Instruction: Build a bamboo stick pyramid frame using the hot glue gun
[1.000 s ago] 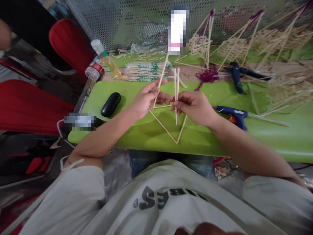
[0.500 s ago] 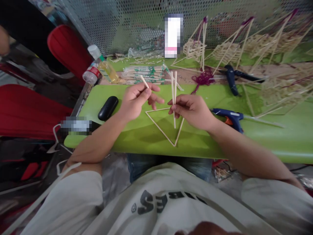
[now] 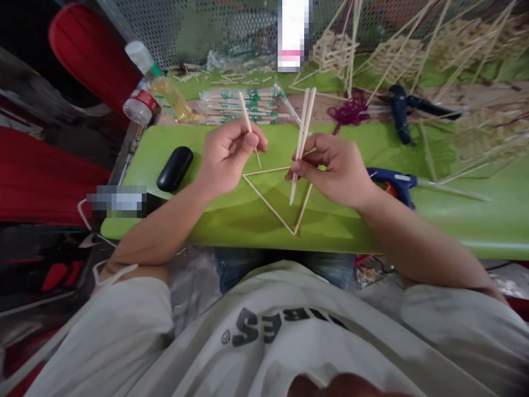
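A single wooden chopstick (image 3: 244, 110) is pinched between the thumb and fingers of my left hand (image 3: 229, 154); its thin end points down toward the green tabletop. My right hand (image 3: 328, 168) grips a small bunch of chopsticks (image 3: 305, 121), held nearly upright with their tops fanned slightly apart. Below and between both hands, a triangle of joined chopsticks (image 3: 268, 203) lies flat on the table. Part of its right side and upper corner is hidden behind my right hand. Just right of that hand lies a blue hot glue gun (image 3: 394, 182) with a glue stick in its back.
Wrapped chopsticks (image 3: 237, 105), bottles (image 3: 169, 99) and a black case (image 3: 174, 168) are on the left. Purple string (image 3: 349, 112) and a second, dark glue gun (image 3: 400, 116) lie behind. Stick-built frames (image 3: 336, 52) stand along the back right. A phone-like bright screen (image 3: 293, 33) leans against the mesh.
The chopstick in my left hand has turned more upright, and those fingers have curled in around it. The bunch in my right hand now leans to the right. The view has tipped downward.
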Motion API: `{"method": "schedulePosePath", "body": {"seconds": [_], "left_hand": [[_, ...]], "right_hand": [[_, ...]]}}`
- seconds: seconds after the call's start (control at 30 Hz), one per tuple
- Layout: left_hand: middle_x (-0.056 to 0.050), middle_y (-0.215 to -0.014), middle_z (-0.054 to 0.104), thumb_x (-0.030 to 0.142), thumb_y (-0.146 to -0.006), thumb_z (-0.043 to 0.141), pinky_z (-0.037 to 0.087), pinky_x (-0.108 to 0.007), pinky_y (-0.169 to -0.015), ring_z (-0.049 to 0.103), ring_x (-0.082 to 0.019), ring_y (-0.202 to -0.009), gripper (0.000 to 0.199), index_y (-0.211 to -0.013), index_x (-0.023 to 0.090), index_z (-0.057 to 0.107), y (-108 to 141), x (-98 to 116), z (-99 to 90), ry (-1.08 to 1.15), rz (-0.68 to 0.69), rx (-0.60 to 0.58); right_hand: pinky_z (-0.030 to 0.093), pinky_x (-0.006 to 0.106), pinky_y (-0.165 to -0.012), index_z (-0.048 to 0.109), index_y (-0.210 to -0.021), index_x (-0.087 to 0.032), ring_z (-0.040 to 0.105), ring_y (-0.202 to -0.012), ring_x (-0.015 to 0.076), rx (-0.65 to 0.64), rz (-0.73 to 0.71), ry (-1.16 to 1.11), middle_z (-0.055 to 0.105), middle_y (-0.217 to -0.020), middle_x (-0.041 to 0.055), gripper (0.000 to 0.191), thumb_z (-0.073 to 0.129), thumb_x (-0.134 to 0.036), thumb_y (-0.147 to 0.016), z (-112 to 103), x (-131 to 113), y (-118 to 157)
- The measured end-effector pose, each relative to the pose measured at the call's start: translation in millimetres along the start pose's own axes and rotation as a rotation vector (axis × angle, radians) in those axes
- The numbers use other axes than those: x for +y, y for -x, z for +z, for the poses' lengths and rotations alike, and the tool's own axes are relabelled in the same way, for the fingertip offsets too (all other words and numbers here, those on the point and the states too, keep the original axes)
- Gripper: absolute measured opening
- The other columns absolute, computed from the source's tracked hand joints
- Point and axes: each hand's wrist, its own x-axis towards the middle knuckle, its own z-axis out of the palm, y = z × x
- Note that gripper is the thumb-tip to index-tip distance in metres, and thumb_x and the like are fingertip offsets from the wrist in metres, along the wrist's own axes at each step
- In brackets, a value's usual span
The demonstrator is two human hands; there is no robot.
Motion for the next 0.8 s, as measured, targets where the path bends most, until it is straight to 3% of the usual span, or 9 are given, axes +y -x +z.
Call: {"method": "schedulePosePath", "body": {"seconds": [0.13, 0.2, 0.3, 0.4, 0.6, 0.8], "left_hand": [[-0.001, -0.084, 0.081, 0.056, -0.115, 0.088, 0.073, -0.030, -0.073, 0.085, -0.018, -0.074, 0.031, -0.106, 0.025, 0.090, 5, -16, 3.1, -0.016, 0.191, -0.158], [-0.001, -0.086, 0.083, 0.063, -0.115, 0.085, 0.075, -0.030, -0.074, 0.087, -0.018, -0.076, 0.038, -0.112, 0.026, 0.089, 5, -25, 4.6, -0.030, 0.288, -0.198], [-0.001, -0.092, 0.088, 0.069, -0.117, 0.081, 0.079, -0.032, -0.079, 0.091, -0.020, -0.084, 0.044, -0.115, 0.026, 0.089, 2, -34, 5.5, -0.059, 0.314, -0.243], [-0.002, -0.093, 0.088, 0.070, -0.117, 0.080, 0.079, -0.032, -0.078, 0.091, -0.021, -0.085, 0.045, -0.114, 0.026, 0.089, 0, -37, 4.8, -0.059, 0.292, -0.293], [-0.001, -0.087, 0.084, 0.066, -0.121, 0.076, 0.068, -0.031, -0.060, 0.082, -0.018, -0.067, 0.043, -0.107, 0.027, 0.087, 1, -40, 3.0, -0.015, 0.311, -0.414], [-0.001, -0.088, 0.082, 0.058, -0.122, 0.078, 0.068, -0.034, -0.062, 0.081, -0.018, -0.070, 0.034, -0.109, 0.027, 0.085, -2, -45, 3.7, 0.025, 0.382, -0.516]], "right_hand": [[0.061, 0.036, -0.068, 0.075, -0.094, -0.025, 0.076, -0.076, 0.0202, -0.078, -0.076, 0.051, 0.079, -0.087, 0.0028, 0.038, 0.104, -0.048, -0.098, -1, -1, 0], [0.056, 0.035, -0.065, 0.077, -0.092, -0.024, 0.069, -0.072, 0.0184, -0.167, -0.111, 0.082, 0.076, -0.085, 0.0017, 0.037, 0.104, -0.049, -0.097, -3, -2, 0], [0.058, 0.036, -0.069, 0.080, -0.095, -0.025, 0.069, -0.075, 0.0201, -0.312, -0.093, 0.099, 0.079, -0.087, 0.0018, 0.037, 0.102, -0.055, -0.100, -6, -4, 2], [0.058, 0.035, -0.072, 0.080, -0.098, -0.024, 0.069, -0.076, 0.0188, -0.376, -0.105, 0.083, 0.078, -0.086, 0.0011, 0.039, 0.101, -0.056, -0.101, -8, -7, 5], [0.056, 0.035, -0.073, 0.078, -0.099, -0.024, 0.066, -0.076, 0.0184, -0.437, -0.081, 0.082, 0.076, -0.086, 0.0003, 0.030, 0.096, -0.047, -0.104, -6, -10, 8], [0.057, 0.034, -0.074, 0.078, -0.100, -0.024, 0.068, -0.078, 0.0185, -0.476, -0.077, 0.087, 0.077, -0.087, 0.0006, 0.020, 0.091, -0.038, -0.105, -5, -10, 8]]}}
